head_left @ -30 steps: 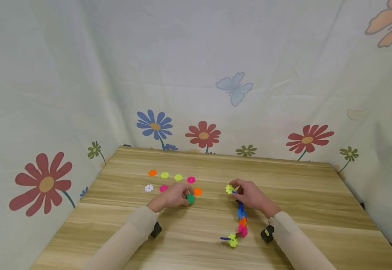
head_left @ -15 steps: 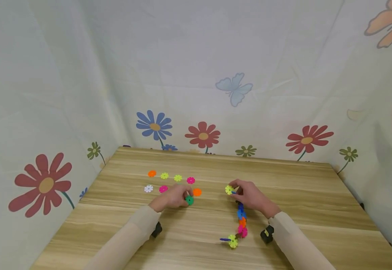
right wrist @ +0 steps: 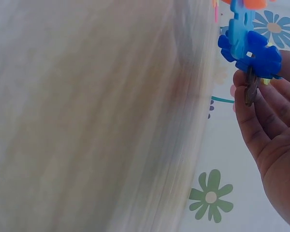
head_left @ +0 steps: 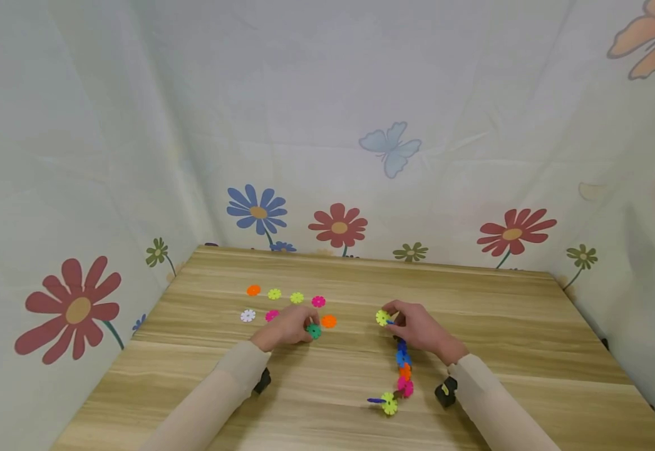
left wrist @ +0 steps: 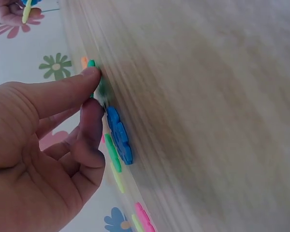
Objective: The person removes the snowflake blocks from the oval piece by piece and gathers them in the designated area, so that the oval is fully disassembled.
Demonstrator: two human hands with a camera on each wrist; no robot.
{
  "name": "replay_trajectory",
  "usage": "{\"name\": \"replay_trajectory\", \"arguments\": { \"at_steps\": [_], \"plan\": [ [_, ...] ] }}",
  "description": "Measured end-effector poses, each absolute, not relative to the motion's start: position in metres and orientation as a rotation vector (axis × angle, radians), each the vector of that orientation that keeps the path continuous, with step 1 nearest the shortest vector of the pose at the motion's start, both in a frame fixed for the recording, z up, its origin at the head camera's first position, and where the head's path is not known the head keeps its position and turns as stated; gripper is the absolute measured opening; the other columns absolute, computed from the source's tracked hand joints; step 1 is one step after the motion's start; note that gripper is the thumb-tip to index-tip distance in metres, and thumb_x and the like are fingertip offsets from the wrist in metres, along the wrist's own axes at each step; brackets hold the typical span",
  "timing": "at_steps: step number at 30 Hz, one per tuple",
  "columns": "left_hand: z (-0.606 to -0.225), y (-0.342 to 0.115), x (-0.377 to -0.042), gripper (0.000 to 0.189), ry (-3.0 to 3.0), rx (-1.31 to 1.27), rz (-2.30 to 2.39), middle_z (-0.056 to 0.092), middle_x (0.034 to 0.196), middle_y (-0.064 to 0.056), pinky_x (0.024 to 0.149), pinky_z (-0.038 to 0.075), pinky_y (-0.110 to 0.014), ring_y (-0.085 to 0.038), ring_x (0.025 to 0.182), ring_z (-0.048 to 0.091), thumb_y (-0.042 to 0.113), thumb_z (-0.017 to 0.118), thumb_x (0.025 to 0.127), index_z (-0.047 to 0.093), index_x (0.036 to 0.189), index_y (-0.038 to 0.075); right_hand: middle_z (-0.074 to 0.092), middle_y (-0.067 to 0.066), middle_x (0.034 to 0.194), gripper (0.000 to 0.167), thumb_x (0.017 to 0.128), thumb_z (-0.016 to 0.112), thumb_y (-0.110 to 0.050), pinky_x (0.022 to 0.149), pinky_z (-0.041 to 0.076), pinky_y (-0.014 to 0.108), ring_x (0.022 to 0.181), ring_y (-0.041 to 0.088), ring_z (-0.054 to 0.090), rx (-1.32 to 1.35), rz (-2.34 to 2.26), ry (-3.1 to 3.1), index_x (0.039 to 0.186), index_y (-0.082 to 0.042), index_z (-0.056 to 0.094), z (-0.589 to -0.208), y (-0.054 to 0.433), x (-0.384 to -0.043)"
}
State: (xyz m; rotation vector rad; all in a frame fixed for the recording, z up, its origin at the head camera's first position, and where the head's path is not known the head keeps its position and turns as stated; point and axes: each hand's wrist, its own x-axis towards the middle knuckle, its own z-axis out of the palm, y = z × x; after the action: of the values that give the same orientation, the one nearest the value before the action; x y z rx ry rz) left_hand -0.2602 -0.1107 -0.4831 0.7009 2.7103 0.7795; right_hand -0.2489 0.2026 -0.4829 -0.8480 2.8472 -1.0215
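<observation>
My left hand (head_left: 289, 327) pinches a green flower-shaped interlocking disc (head_left: 313, 331) between thumb and fingertips, close over the table. In the left wrist view that disc shows edge-on, beyond a blue disc (left wrist: 119, 135) and another green disc (left wrist: 113, 153) that my hand hides in the head view. My right hand (head_left: 420, 326) grips the far end of a curved chain of joined discs (head_left: 404, 359). A yellow disc (head_left: 382, 317) sticks out left of its fingertips. In the right wrist view, a brown disc (right wrist: 251, 89) slotted to dark blue discs (right wrist: 263, 55) lies at the fingers.
Loose discs lie at the back left of the wooden table (head_left: 316, 407): orange (head_left: 253, 290), white (head_left: 248, 316), pink (head_left: 319, 301) and several others. An orange disc (head_left: 329, 321) is just beyond my left fingertips. The chain's near end has a yellow disc (head_left: 389, 403).
My left hand has shifted slightly, and the green disc in it has moved a little left, its face turned more toward the head camera. My right hand and the chain have stayed nearly still.
</observation>
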Motion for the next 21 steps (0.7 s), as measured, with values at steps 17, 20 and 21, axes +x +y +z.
{"name": "replay_trajectory", "arguments": {
  "at_steps": [17,20,21],
  "plan": [
    [-0.4804,-0.1092,-0.2664,0.026,2.783,0.729,0.664,0.063,0.095,-0.011,0.081,0.047,-0.041,-0.025,0.089,0.057,0.004,0.076,0.076,0.065,0.100,0.004,0.062,0.005,0.107,0.032,0.088,0.069,-0.015,0.064,0.049,0.024,0.075,0.008,0.058,-0.851,-1.034,2.845,0.117,-0.008,0.059,-0.4842,0.2033,-0.2500],
    [-0.4761,-0.1062,-0.2663,0.028,2.795,0.717,0.678,0.063,0.095,-0.011,0.082,0.047,-0.042,-0.025,0.089,0.057,0.004,0.075,0.077,0.065,0.102,0.003,0.062,0.005,0.107,0.032,0.087,0.069,-0.015,0.064,0.050,0.024,0.075,0.008,0.058,-0.847,-1.034,2.846,0.117,-0.008,0.059,-0.4844,0.2033,-0.2502],
    [-0.4745,-0.1046,-0.2659,0.027,2.797,0.710,0.686,0.063,0.095,-0.010,0.082,0.047,-0.041,-0.024,0.088,0.057,0.004,0.074,0.077,0.065,0.103,0.003,0.062,0.005,0.107,0.032,0.087,0.069,-0.015,0.064,0.050,0.024,0.075,0.008,0.058,-0.842,-1.032,2.846,0.117,-0.008,0.059,-0.4844,0.2032,-0.2502]
  ]
}}
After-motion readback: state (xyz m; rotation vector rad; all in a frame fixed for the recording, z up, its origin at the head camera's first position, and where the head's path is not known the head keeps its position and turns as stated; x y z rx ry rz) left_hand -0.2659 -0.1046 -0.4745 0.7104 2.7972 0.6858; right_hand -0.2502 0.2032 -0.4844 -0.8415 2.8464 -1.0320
